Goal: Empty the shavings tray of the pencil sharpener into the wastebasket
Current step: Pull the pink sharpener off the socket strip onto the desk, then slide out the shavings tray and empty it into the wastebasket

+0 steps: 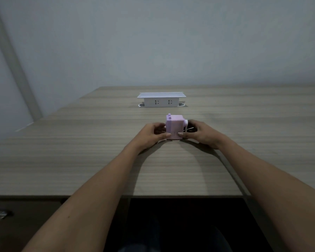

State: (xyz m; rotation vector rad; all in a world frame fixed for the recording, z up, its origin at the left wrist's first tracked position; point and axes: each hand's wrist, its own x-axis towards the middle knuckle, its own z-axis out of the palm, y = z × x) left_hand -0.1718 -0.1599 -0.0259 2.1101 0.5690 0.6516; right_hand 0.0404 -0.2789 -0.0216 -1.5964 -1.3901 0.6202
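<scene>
A small pink pencil sharpener [174,124] stands upright on the wooden desk [98,160], a white crank at its right side. My left hand [149,134] grips its lower left side, thumb on the front face. My right hand [200,132] holds its lower right side, thumb on the front and fingers behind near the crank. The shavings tray sits closed in the body; I cannot make out its outline. No wastebasket is in view.
A white pop-up power socket box [161,100] stands raised from the desk behind the sharpener. The desk's front edge runs across the lower view, with a dark drawer front and a metal lock [1,214] at lower left. A grey wall rises behind.
</scene>
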